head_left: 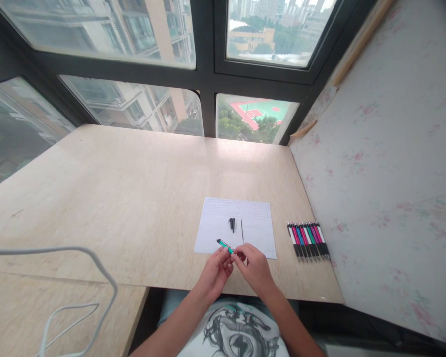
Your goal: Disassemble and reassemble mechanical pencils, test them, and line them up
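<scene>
A green pen barrel [223, 244] with a black and silver clicker end slants up and left over the paper. My left hand [216, 273] is closed on it, holding it between thumb and fingers. At its lower end, the fingertips of my right hand [255, 270] are pinched together; whatever they grip is hidden. Just beyond the hands lies a sheet of paper [208, 228] with handwriting along its top. On it rest black pen parts [232, 225], grouped close together, and a thin dark refill [242, 231] to their right.
A row of several assembled pens [308, 241] in different colours lies to the right, near the wallpapered wall [386, 188]. Windows [256, 119] border the far edge of the pale tabletop [141, 198]. A white cable [100, 263] loops at the lower left.
</scene>
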`<state>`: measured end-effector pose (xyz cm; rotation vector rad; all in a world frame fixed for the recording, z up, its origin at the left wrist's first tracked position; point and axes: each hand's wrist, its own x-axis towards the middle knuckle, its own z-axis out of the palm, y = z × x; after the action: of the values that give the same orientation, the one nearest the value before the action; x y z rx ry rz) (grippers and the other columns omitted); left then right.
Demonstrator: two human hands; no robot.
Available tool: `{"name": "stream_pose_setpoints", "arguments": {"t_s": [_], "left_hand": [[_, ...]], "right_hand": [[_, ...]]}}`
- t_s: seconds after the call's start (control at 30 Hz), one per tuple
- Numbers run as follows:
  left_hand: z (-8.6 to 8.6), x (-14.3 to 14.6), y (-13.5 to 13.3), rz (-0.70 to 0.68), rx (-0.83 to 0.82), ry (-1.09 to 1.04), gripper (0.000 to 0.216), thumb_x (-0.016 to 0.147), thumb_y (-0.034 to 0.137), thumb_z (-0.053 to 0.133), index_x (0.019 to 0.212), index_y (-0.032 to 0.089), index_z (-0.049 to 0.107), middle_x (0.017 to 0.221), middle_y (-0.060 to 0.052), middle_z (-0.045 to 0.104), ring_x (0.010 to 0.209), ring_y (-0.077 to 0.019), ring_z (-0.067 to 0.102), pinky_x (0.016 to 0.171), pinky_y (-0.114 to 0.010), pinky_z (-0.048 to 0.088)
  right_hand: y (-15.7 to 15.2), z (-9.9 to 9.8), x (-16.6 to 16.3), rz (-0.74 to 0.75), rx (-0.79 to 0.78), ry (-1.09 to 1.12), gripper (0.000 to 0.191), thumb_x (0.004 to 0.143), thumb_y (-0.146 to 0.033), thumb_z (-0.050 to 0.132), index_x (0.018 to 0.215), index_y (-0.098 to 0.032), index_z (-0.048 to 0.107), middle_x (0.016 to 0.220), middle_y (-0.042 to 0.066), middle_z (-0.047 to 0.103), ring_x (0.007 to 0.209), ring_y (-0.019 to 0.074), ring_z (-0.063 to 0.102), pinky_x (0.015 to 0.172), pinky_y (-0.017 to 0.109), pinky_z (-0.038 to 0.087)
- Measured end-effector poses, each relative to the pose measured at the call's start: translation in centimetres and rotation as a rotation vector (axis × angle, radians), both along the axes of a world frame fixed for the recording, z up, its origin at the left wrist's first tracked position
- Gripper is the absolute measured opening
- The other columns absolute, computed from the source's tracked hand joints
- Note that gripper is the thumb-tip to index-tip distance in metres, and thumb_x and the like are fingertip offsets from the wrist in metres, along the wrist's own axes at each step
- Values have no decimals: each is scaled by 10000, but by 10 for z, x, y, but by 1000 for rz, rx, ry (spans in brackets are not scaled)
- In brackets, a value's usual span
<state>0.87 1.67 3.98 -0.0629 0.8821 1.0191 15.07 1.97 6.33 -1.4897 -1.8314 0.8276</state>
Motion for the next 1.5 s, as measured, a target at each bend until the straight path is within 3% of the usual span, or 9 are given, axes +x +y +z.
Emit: {"name": "stream_pose_setpoints", "arguments": {"t_s": [0.37,0.5,0.67,0.87,1.1,1.33,1.5], "left_hand": [[4,-1,2,4,-61,4,92,813,161,688,846,125,611,742,-35,678,599,-93,640,534,-171,510],[9,-3,5,27,-130,-16,81,827,160,675,847,113,612,760,-43,681,585,-85,635,497,-161,503],[15,-4,8,59,-203,-78,49,869,149,622,848,112,599,745,-43,680,561,-81,629,468,-158,498],[21,-5,8,84,-236,-75,40,863,138,628,857,117,594,761,-52,687,574,-91,643,461,-159,505],[21,-7,7,52,-143,18,85,824,157,680,844,121,606,768,-58,684,577,-89,638,477,-153,506],[17,-12,8,2,1,172,133,792,186,719,852,138,610,806,-62,697,623,-101,656,542,-169,510],[19,-11,9,-19,25,235,177,756,210,759,836,141,616,798,-58,704,618,-95,657,538,-164,488]], "right_hand": [[1,-3,2,-15,15,-84,104,883,-210,551,813,-193,627,750,4,620,670,136,568,639,233,417],[7,-11,10,-82,-17,-314,154,927,-233,490,866,-195,626,811,30,634,733,160,596,679,252,415],[19,-20,7,-169,-161,-653,127,908,-306,548,911,-190,601,887,65,636,788,195,619,586,247,381],[27,-20,-4,-188,-242,-757,140,934,-285,505,893,-178,587,891,84,645,795,191,634,590,242,386],[35,-20,-7,-213,-269,-781,159,924,-233,494,866,-155,619,847,97,663,752,211,662,574,263,391],[41,-19,-11,-255,-220,-787,134,903,-242,521,901,-149,616,898,121,662,833,235,662,596,270,421],[53,-20,-15,-260,-301,-799,174,901,-187,475,892,-133,640,865,140,683,764,232,683,596,281,426]]}}
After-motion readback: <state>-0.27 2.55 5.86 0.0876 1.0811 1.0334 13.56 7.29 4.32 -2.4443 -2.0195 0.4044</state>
